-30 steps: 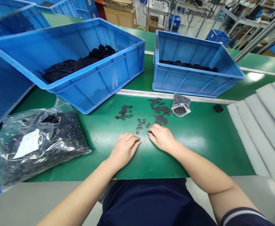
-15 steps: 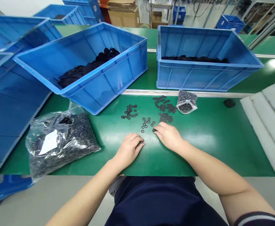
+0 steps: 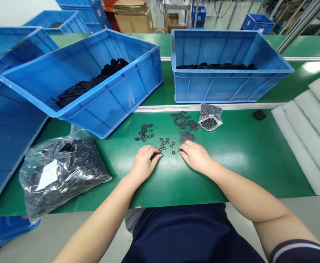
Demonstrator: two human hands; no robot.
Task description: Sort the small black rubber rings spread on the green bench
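Note:
Small black rings (image 3: 164, 143) lie loosely on the green table in front of me, with larger clusters (image 3: 187, 136) behind and to the right. My left hand (image 3: 145, 162) rests at the near left of the loose rings, thumb and fingers pinched, fingertips beside the closest ring. Something dark shows at its fingertips, too small to name. Just right of a single ring (image 3: 173, 152), my right hand (image 3: 195, 156) is also closed in a pinch. A tiny dark bit shows between its fingertips, partly hidden. Another ring group (image 3: 144, 132) lies beyond my left hand.
A small open clear bag of rings (image 3: 210, 116) lies behind the clusters. At left is a large clear bag of dark parts (image 3: 67, 175). Blue bins (image 3: 138, 91) (image 3: 225, 86) holding black pieces stand behind. White foam sheets (image 3: 310, 120) and a black disc (image 3: 259, 115) are at right.
My left hand has moved forward to the nearest loose rings. My right hand has drawn slightly right, leaving a single ring on the table. The whole view has shifted a little.

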